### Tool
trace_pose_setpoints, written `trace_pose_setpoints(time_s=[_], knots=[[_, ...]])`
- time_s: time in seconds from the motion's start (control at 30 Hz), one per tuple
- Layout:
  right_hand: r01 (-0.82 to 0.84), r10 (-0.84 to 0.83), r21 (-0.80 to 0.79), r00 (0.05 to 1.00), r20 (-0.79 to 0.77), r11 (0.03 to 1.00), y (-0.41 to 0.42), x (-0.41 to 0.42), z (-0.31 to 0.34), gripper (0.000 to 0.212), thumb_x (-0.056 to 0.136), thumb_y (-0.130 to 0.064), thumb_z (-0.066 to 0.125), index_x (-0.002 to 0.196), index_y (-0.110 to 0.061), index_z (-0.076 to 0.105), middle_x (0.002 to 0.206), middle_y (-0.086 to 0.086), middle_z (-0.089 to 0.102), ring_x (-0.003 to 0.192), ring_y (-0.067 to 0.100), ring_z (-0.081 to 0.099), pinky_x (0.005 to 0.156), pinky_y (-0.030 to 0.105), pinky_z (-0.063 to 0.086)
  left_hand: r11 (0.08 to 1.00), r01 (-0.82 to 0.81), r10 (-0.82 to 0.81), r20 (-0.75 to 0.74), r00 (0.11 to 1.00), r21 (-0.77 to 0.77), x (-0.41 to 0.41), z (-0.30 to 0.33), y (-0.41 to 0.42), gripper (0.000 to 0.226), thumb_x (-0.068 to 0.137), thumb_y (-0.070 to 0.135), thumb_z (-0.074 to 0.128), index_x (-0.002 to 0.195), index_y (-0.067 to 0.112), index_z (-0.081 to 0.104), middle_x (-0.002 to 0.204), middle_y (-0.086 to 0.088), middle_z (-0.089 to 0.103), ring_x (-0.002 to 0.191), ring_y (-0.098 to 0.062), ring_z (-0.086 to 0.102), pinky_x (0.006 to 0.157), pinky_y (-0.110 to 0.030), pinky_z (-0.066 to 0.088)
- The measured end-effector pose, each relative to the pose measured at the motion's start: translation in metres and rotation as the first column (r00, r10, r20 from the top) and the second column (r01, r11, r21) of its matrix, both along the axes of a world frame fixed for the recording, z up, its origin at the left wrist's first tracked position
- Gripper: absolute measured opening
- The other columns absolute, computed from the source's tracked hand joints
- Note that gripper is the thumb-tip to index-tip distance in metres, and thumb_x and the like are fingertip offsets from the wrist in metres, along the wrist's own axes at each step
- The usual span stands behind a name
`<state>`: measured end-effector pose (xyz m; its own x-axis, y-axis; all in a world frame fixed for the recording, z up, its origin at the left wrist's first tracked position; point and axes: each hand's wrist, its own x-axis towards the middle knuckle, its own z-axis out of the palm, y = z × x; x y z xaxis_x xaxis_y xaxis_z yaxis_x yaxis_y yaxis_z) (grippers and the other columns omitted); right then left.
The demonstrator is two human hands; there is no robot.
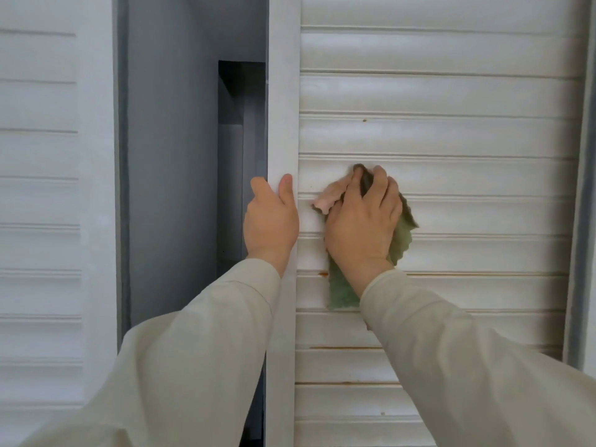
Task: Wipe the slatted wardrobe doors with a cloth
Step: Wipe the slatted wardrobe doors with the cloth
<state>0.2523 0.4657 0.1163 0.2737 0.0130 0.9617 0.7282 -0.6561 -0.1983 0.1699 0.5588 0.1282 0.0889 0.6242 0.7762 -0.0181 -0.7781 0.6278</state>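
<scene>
Wiping the slatted door (451,140) with my right hand (362,224) while my left hand (271,221) steadies its edge.

My right hand presses a cloth (342,285) flat against the white slats near the door's left stile (282,108); its fingers (380,185) are curled over the bunched top of the cloth, clamped on it. The cloth shows a pink corner sticking out to the left of my knuckles and a green part hanging below my wrist and out to the right of my palm. My left hand grips the stile, thumb on the front face, the other fingers wrapped round the edge out of my sight. Left of that door I see a grey gap into the wardrobe interior (174,156), then a second slatted door (42,188). Both my arms wear pale beige sleeves (200,350).
</scene>
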Motion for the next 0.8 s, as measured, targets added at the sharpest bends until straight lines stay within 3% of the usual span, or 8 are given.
trace_pose_setpoints(time_s=[0.13,0.33,0.4,0.6,0.7,0.8], knots=[[-0.047,0.052,-0.083,0.997,0.054,0.995,0.022,0.001,0.006,0.071,0.1,-0.043,0.032,0.152,0.004,0.022,0.16,0.027,0.012,0.149,0.041,0.007,0.122,0.046,0.008,1.0,0.017,-0.017,0.015,1.0,-0.002,0.002,0.001,0.005,0.044,0.101,0.057,0.032,0.101,0.013,0.037,0.081,-0.011,0.061,0.073,-0.037,0.06,0.065,-0.049,0.053],[-0.052,0.099,-0.268,0.981,0.166,0.962,0.031,-0.002,-0.034,0.068,0.096,-0.034,0.029,0.153,0.002,0.019,0.162,0.022,0.01,0.151,0.036,0.005,0.123,0.046,0.01,1.0,0.004,-0.003,0.012,1.0,-0.009,0.002,0.002,0.009,0.042,0.101,0.056,0.033,0.098,0.014,0.036,0.081,-0.008,0.059,0.075,-0.037,0.06,0.065,-0.046,0.052],[-0.061,0.095,-0.247,0.987,0.126,0.967,0.022,0.006,-0.028,0.073,0.096,-0.037,0.032,0.154,0.003,0.014,0.162,0.023,0.006,0.151,0.036,0.0,0.123,0.046,0.006,1.0,0.012,-0.012,0.008,1.0,-0.009,0.0,0.001,0.008,0.044,0.101,0.057,0.031,0.098,0.014,0.036,0.083,-0.009,0.06,0.076,-0.037,0.059,0.067,-0.048,0.053],[-0.004,0.018,0.129,0.994,-0.107,0.992,-0.006,0.033,0.001,0.082,0.095,-0.048,0.034,0.154,0.004,0.011,0.162,0.024,0.006,0.15,0.039,0.002,0.122,0.048,0.005,1.0,-0.006,0.006,0.008,1.0,-0.001,0.002,-0.001,0.005,0.045,0.1,0.059,0.028,0.098,0.015,0.036,0.08,-0.009,0.061,0.074,-0.036,0.06,0.068,-0.05,0.054],[-0.028,0.037,0.069,0.991,-0.129,0.997,0.014,0.008,0.012,0.085,0.092,-0.049,0.032,0.154,0.004,0.008,0.161,0.026,0.003,0.15,0.041,0.0,0.122,0.049,0.005,1.0,-0.021,0.021,0.01,1.0,-0.002,0.003,0.0,0.005,0.044,0.101,0.057,0.028,0.099,0.014,0.036,0.081,-0.011,0.061,0.075,-0.037,0.06,0.068,-0.05,0.054],[-0.041,0.042,-0.052,0.999,0.024,0.998,0.042,-0.013,0.011,0.078,0.096,-0.046,0.036,0.154,0.002,0.014,0.161,0.025,0.008,0.15,0.04,0.006,0.122,0.048,0.01,1.0,-0.024,0.023,-0.007,1.0,-0.02,-0.002,0.001,0.004,0.039,0.102,0.053,0.029,0.098,0.015,0.033,0.093,-0.017,0.064,0.084,-0.04,0.06,0.074,-0.051,0.052]])
